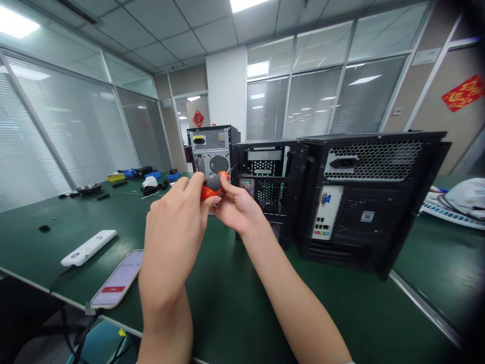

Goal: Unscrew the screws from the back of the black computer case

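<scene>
Both of my hands meet around an orange and grey screwdriver (pixel 212 186), held up in front of the computer cases. My left hand (pixel 178 215) is wrapped around its handle. With thumb and fingers, my right hand (pixel 242 206) grips the handle's front end, near the orange collar. The thin shaft points up and to the right, toward the middle computer case (pixel 290 202); whether the tip touches anything cannot be made out. That black case shows its back, with an open bay at the top. My hands hide its lower left part.
Another black case (pixel 364 202) stands at the right, and a third case (pixel 212 144) farther back. A phone (pixel 117 280) and a white power bank (pixel 89 247) lie on the green table (pixel 227 303) at left. A metal bowl (pixel 89 188) and a white helmet (pixel 468 199) are farther off.
</scene>
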{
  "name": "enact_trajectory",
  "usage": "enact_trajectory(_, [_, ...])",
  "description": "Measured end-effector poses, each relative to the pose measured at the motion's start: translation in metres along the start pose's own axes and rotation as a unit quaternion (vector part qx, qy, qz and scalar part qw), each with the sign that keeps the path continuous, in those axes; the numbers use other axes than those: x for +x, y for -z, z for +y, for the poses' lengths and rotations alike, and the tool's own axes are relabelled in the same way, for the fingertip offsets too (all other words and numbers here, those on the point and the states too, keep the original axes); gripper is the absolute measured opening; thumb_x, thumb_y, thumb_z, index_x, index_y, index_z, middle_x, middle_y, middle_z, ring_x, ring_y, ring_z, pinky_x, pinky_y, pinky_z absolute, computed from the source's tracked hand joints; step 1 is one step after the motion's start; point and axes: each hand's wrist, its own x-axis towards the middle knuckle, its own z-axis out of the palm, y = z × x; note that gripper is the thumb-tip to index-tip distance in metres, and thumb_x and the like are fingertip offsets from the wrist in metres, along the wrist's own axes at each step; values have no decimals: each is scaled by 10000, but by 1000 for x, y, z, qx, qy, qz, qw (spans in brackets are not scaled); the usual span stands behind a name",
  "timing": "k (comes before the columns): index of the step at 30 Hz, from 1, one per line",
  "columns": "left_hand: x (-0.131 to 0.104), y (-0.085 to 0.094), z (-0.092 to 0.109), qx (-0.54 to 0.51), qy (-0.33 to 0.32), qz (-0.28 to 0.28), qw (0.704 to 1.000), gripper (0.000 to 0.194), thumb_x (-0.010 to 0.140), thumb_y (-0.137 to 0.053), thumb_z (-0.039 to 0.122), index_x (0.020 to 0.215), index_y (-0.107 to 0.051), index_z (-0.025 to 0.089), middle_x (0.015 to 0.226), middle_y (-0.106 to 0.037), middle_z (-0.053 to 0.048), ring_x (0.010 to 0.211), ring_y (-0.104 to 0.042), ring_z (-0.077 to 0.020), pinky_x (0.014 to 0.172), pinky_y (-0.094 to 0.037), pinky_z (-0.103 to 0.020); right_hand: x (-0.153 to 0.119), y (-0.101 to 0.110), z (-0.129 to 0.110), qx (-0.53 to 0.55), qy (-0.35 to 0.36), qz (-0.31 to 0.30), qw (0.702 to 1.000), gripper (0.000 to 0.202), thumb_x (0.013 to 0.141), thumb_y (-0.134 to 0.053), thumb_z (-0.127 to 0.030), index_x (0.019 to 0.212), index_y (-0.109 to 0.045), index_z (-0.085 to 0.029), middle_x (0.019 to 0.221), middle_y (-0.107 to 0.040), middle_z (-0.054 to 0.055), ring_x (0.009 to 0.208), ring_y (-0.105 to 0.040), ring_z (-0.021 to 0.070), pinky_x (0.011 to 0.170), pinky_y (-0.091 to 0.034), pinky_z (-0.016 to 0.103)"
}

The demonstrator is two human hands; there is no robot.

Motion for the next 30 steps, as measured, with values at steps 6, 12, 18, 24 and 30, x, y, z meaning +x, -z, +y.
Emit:
enact_trajectory(6, [-1, 1, 1, 13, 6, 0, 1000, 148, 896, -396, 287, 926, -516, 207, 868, -597, -53, 782, -606, -191, 639, -438, -265, 1, 2, 0, -6, -5, -22, 1000, 235, 902, -515, -250, 694, -605, -189, 721, -613, -16, 578, -483, 77, 545, -392, 208])
enact_trajectory(12, [-1, 1, 3, 19, 9, 3, 1000, 153, 900, -390, 279, 940, -521, 212, 904, -605, -55, 807, -612, -189, 638, -434, -251, 3, 4, 0, -3, -9, -20, 1000, 200, 890, -529, -245, 711, -603, -197, 725, -615, -16, 599, -484, 91, 565, -398, 217])
enact_trajectory(18, [-2, 3, 5, 38, 17, -4, 999, 174, 905, -382, 259, 974, -533, 206, 941, -609, -53, 836, -618, -191, 633, -429, -245, 4, 6, 0, -16, -13, -38, 999, 192, 899, -505, -232, 741, -608, -193, 761, -617, -9, 601, -490, 84, 562, -415, 212])
enact_trajectory(24, [-2, 2, 6, 57, 24, -3, 998, 170, 904, -396, 241, 1001, -532, 207, 957, -610, -45, 844, -620, -183, 624, -422, -234, 4, 7, -1, -8, -18, -37, 999, 256, 934, -430, -211, 750, -607, -186, 789, -614, -4, 619, -490, 86, 554, -419, 206])
enact_trajectory(30, [-2, 2, 6, 69, 11, 5, 998, 171, 906, -394, 242, 999, -534, 211, 950, -611, -45, 822, -619, -180, 597, -411, -231, 7, 10, 1, -6, -15, -57, 998, 241, 933, -441, -226, 761, -608, -202, 826, -605, -6, 625, -482, 83, 591, -422, 215])
